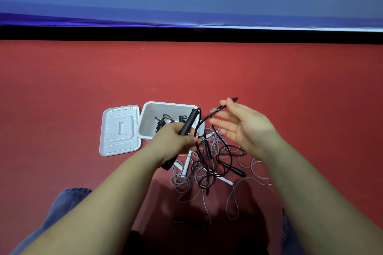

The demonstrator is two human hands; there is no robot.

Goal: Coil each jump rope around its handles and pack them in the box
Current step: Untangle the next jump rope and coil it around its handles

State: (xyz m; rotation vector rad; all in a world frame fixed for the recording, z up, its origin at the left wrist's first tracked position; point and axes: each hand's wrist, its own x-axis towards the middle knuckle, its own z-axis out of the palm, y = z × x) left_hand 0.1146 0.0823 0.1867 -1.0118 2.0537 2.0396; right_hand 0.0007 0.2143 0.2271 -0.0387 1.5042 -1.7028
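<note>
Head view: left hand (179,136) grips one black jump-rope handle (188,122); right hand (242,128), fingers spread, loosely hooks its black cord (215,112). One white plastic box (145,124) holds two coiled black ropes (160,123); one white lid (119,129) beside it. Tangled ropes on red floor (207,163), count unclear.

White box (145,128), red floor (207,72)

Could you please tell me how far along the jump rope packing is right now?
Done: coiled black ropes lie in the open box, lid beside it. In hand: the left hand grips a black handle; the right hand is open by its cord. Left: a tangled pile of ropes on the floor.
</note>
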